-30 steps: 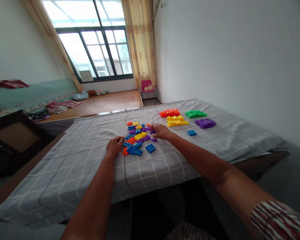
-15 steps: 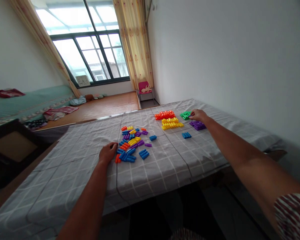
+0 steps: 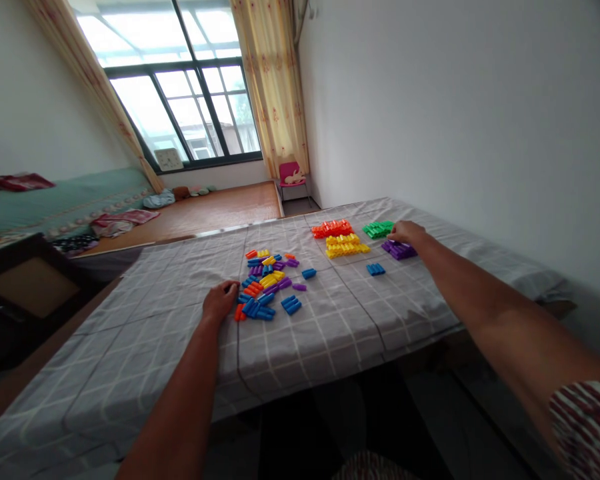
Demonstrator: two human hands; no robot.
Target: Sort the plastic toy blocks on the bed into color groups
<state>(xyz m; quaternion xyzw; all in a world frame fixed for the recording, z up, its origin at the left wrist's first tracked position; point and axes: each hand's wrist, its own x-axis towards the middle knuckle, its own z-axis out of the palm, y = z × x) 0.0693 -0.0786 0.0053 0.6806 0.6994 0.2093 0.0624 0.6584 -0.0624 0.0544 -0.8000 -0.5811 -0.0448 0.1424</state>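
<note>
My right hand (image 3: 408, 233) is pinched just above a purple pile (image 3: 399, 250) of small plastic tube pieces. A bit of purple shows at its fingertips, so it appears to hold a purple plastic tube piece. Behind it lies a green pile (image 3: 377, 230). My left hand (image 3: 221, 299) rests on the cloth with curled fingers, at the left edge of a mixed heap (image 3: 269, 281) of blue, orange, yellow and purple pieces. What its fingers hold, if anything, is hidden.
An orange stack (image 3: 333, 229) and a yellow stack (image 3: 347, 247) stand toward the back. A small blue group (image 3: 375, 269) lies in front of the purple pile. Loose blue pieces (image 3: 291, 305) lie beside the heap. A grey checked cloth (image 3: 310, 353) covers the table; a white wall (image 3: 455, 113) borders its right.
My right hand has moved slightly right and down, from beside the green pile to the purple pile. My left hand stays beside the mixed heap. The view has shifted a little.
</note>
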